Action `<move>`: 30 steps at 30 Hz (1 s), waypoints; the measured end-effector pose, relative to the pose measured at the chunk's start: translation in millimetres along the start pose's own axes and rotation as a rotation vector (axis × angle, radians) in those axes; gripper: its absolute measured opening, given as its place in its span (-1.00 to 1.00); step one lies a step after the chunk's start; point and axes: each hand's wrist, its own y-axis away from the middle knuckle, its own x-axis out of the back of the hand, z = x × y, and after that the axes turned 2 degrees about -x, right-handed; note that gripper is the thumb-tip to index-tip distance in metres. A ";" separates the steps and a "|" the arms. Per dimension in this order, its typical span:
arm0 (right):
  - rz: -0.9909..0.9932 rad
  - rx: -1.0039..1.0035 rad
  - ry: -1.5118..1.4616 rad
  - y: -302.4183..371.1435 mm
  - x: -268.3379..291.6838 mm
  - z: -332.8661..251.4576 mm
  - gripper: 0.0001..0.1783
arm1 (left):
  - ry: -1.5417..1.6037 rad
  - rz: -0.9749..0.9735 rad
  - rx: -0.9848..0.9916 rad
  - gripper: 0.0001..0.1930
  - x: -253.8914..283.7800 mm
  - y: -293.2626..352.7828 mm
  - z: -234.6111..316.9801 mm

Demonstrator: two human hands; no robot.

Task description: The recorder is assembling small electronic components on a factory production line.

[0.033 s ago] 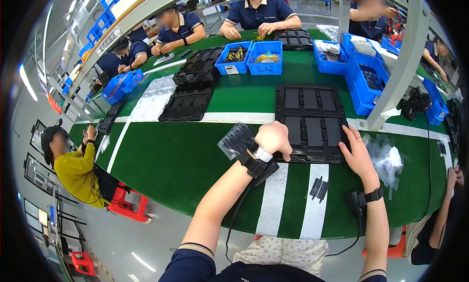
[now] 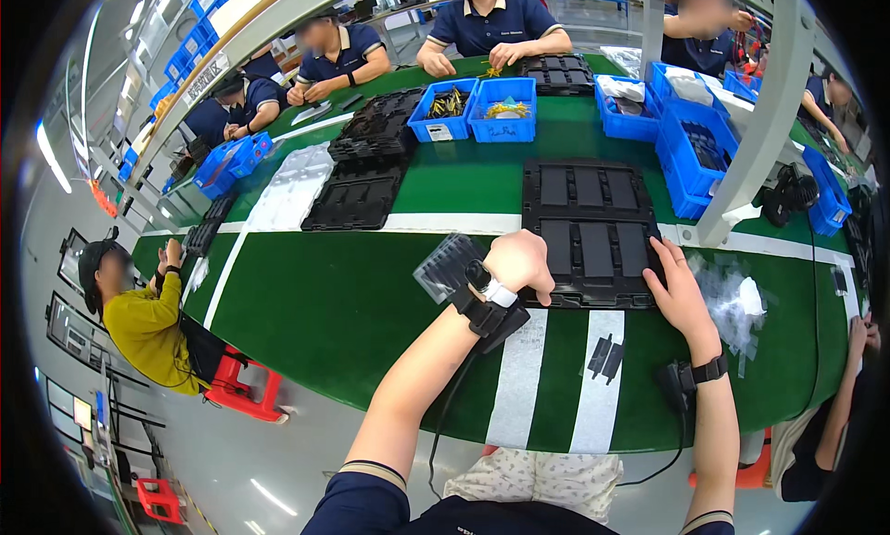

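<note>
Black tray between your hands

It is lying mostly ahead of them, long axis running away from you, neither clearly nearer. Your left hand is resting curled at its near-left corner; whether it is gripping, you cannot tell. Your right hand, loosely spread, is touching the right edge.

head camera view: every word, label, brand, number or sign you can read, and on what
I don't copy wording; text stands here:
White paper label on blue plastic bin of gold-coloured parts: too small.
Blue plastic bin right of it: handwriting, blurred.
Pale sign on slanted grey metal beam: dark characters.
Grey metal frame, upper right: small marks.
Left white strip below black plastic tray: faint, unreadable.
Navy collared shirt, top centre: lettering too small.
</note>
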 end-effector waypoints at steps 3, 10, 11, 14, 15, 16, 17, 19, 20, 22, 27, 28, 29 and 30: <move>-0.009 -0.003 0.004 -1.1 -0.4 0.1 -0.48 | 0.006 -0.033 0.016 -0.63 2.7 0.4 0.9; -0.007 0.010 -0.003 -1.1 -0.9 0.8 -0.47 | 0.051 -0.003 -0.045 -0.53 1.3 2.5 -3.0; -0.008 0.005 -0.007 -0.9 -0.8 0.0 -0.47 | 0.054 -0.006 -0.048 -0.53 2.0 2.6 -2.9; -0.009 0.003 -0.012 -0.9 1.2 -1.8 -0.48 | 0.064 -0.010 -0.053 -0.54 3.3 2.9 -2.2; -0.007 0.006 -0.013 -1.0 1.3 -2.2 -0.48 | 0.069 -0.007 -0.056 -0.54 3.6 3.1 -2.3; -0.006 0.002 -0.015 -0.7 1.0 -1.9 -0.48 | 0.065 -0.010 -0.057 -0.54 3.5 3.6 -2.4; -0.001 0.006 -0.014 -0.9 0.8 -1.9 -0.48 | 0.072 -0.009 -0.059 -0.54 3.7 4.2 -2.7; 0.005 0.008 -0.014 -0.7 0.3 -1.9 -0.48 | 0.075 -0.009 -0.063 -0.54 3.3 3.8 -3.0; 0.006 0.012 -0.009 -0.9 0.6 -1.5 -0.49 | 0.067 -0.010 -0.060 -0.54 2.1 2.4 -3.2; 0.007 0.016 -0.002 -1.4 0.6 -2.0 -0.49 | 0.061 -0.009 -0.058 -0.54 2.5 2.2 -3.8; -0.002 -0.001 -0.017 -0.2 1.0 -3.9 -0.49 | 0.082 -0.002 -0.065 -0.54 3.4 3.7 -3.1; -0.004 -0.002 -0.018 -0.2 0.9 -3.6 -0.49 | 0.082 -0.004 -0.064 -0.54 3.7 4.1 -2.5; -0.005 -0.003 -0.014 -0.1 1.6 -3.7 -0.49 | 0.071 -0.011 -0.058 -0.54 4.9 4.3 -1.8; -0.006 -0.005 -0.011 0.0 2.3 -3.7 -0.49 | 0.060 -0.018 -0.053 -0.54 5.7 4.4 -1.2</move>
